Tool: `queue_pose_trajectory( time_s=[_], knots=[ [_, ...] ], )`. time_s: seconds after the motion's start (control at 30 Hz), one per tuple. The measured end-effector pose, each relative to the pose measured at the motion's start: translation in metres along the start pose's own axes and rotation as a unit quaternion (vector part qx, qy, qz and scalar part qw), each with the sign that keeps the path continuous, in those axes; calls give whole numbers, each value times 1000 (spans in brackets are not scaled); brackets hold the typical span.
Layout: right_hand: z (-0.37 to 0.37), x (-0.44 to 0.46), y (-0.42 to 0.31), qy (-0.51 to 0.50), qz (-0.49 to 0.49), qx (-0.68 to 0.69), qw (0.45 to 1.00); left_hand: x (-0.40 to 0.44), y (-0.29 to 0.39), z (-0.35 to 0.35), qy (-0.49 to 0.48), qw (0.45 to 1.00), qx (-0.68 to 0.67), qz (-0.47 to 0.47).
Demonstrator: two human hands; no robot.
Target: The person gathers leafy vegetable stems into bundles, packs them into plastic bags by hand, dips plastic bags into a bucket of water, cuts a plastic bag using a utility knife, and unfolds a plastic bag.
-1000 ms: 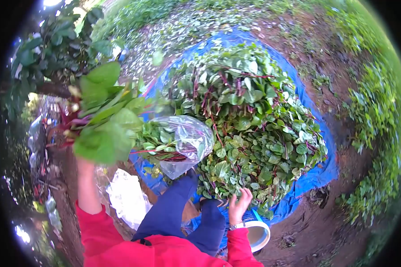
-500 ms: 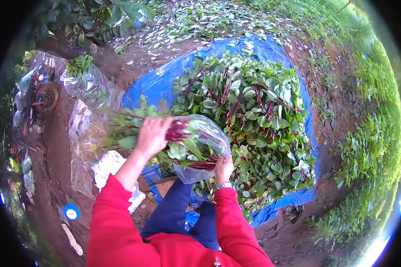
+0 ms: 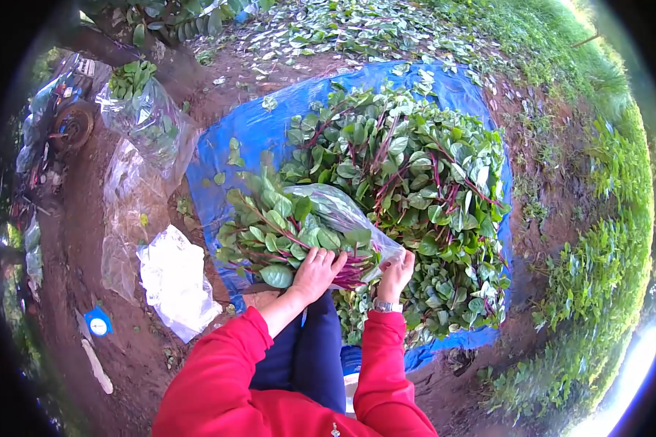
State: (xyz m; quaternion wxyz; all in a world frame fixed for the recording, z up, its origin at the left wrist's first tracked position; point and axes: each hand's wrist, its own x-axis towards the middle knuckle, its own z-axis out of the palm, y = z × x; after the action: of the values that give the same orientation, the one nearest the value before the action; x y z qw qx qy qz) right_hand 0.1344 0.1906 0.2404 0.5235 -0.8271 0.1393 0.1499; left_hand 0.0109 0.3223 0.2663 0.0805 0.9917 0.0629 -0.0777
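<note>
**Left hand (image 3: 318,275) on the bunch (image 3: 270,229), right hand (image 3: 397,273) at the bag (image 3: 335,205)**

You have the bunch in front of you, near your knees, at the near left part of the blue tarp (image 3: 229,149). Its green leaves fan out to the left, and its purple stems (image 3: 353,271) point right, toward your right hand.

Your left hand lies on top of the bunch, fingers stretched across it where leaves give way to stems. Whether that grip is closed around anything or only presses down, you cannot tell from here, since the underside is hidden.

Your right grip is closed on the edge of the clear bag, just beyond the stem ends, with the plastic drawn toward your fingers. The bag stretches along the far side of the bunch; how much of the bunch sits inside it is hard to make out. You wear a watch (image 3: 387,306) on your right wrist.

Beyond and to the right of your hands, a large pile (image 3: 415,182) of the same leafy stems covers much of the tarp. To your left, on bare soil, lie a crumpled white plastic (image 3: 173,280) and a clear sheet (image 3: 127,200). A leaf-filled bag (image 3: 144,113) stands past the sheet, and a blue scale (image 3: 98,322) lies farther left, near a pale stick (image 3: 97,366).
</note>
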Motion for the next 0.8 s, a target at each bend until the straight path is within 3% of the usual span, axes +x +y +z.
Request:
queue_pose_trajectory(
  time_s=[0.07, 0.17, 0.2, 0.23, 0.27, 0.3, 0.33, 0.37, 0.4, 0.47, 0.5, 0.53, 0.6, 0.67, 0.7, 0.73, 0.8],
  knots=[
    [-2, -5, -2, -28, 35, 241, 969, 9, 1, -1, -12, 999, -43, -5],
    [-26, -4, -11, -149, -2, 146, 978, 44, -11, -11, -47, 995, -89, -27],
    [-37, -6, -18, -193, -19, 95, 976, 54, -18, 4, 80, 988, -129, -27],
    [-39, -6, -22, -208, -60, 50, 975, 66, -12, 18, 110, 958, -231, -126],
    [-46, -8, -26, -227, -24, 8, 974, 79, -2, 32, 138, 907, -329, -223],
    [-48, -4, -32, -213, -46, 4, 976, 86, 14, 1, 128, 856, -444, -230],
    [-48, 0, -33, -201, -66, 1, 977, 91, 33, -40, 39, 778, -549, -304],
    [-54, 6, -33, -217, -69, -5, 974, 86, 51, -17, -9, 930, -331, -157],
    [-59, 8, -30, -219, -41, 16, 975, 81, 62, 16, -63, 994, -84, 8],
    [-73, 6, -24, -226, -15, 15, 974, 90, 54, 72, 105, 969, -223, 4],
    [-78, 3, -20, -229, -18, -2, 973, 107, 59, 97, 124, 976, -180, -21],
    [-82, -1, -16, -234, -20, -20, 972, 128, 65, 102, 47, 904, -395, -160],
    [-87, 10, -12, -199, 23, -11, 980, 154, 87, 163, 20, 896, -392, -208],
    [-83, 27, -33, -109, 22, 79, 991, 183, 92, 110, -69, 977, -169, -109],
    [-86, 45, -20, -101, 35, 162, 981, 200, 102, 115, -61, 953, -225, -191],
    [-85, 54, -31, -81, 40, 180, 980, 206, 106, 100, -124, 964, -165, -168],
    [-84, 76, -34, -89, 56, 270, 957, 178, 107, 57, -23, 998, -37, -47]
  ],
)
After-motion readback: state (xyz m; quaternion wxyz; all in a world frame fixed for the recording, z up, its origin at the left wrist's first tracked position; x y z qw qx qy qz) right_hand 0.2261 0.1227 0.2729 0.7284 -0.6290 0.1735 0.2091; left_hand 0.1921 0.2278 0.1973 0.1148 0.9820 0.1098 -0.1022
